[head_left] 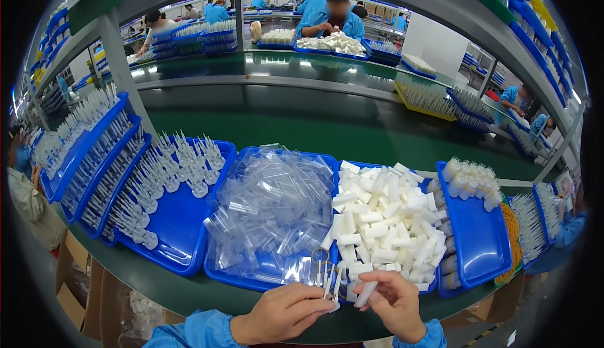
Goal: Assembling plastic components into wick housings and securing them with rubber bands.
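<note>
My left hand [277, 313] is closed on a small white pronged part [327, 280], its thin prongs pointing up beside a gold-coloured wire loop. My right hand [399, 301] pinches a short white cylinder [366, 294], held tilted just right of the pronged part and apart from it. Beyond my hands, a heap of similar white cylinders [384, 222] fills one blue tray. Clear plastic sleeves [270, 203] lie piled in the tray to its left. Further left, more white pronged parts [204, 165] stand in a blue tray [182, 228].
At right, a blue tray [484, 247] holds assembled white pieces [469, 181] at its far end. Tilted trays of pronged parts [94, 134] stack up at left. A green belt [270, 118] runs behind; a metal post [126, 65] rises left. Across it a co-worker [333, 21] sits.
</note>
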A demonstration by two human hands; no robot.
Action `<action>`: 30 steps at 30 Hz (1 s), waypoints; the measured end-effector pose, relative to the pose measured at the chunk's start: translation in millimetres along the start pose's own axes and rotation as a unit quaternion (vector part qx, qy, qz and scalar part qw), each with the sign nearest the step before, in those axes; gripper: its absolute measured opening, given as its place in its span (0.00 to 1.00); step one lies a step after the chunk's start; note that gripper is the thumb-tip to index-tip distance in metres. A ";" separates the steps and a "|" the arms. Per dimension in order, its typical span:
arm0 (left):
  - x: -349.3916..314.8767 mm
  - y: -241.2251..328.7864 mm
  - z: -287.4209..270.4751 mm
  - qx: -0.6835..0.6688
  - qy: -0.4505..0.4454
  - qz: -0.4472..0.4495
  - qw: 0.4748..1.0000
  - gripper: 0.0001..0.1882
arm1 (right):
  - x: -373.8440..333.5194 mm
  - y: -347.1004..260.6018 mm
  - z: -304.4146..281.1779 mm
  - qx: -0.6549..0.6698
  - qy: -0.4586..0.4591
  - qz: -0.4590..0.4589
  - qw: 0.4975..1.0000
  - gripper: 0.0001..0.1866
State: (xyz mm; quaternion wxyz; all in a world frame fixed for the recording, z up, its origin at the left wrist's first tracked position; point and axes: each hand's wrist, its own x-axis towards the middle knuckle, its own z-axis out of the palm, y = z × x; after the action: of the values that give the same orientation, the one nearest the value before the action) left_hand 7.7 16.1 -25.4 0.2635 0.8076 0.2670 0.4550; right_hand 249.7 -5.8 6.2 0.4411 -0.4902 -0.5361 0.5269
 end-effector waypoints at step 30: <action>-6.7 2.9 -1.1 -0.060 -0.027 -0.022 0.998 0.17 | 4.3 13.6 10.1 0.162 0.150 0.067 0.973 0.18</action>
State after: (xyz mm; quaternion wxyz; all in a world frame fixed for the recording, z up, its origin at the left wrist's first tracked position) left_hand 4.3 9.7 -26.9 0.3283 0.7966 0.2497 0.4420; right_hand 240.0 -3.4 -8.1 0.5538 -0.5209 -0.3374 0.5552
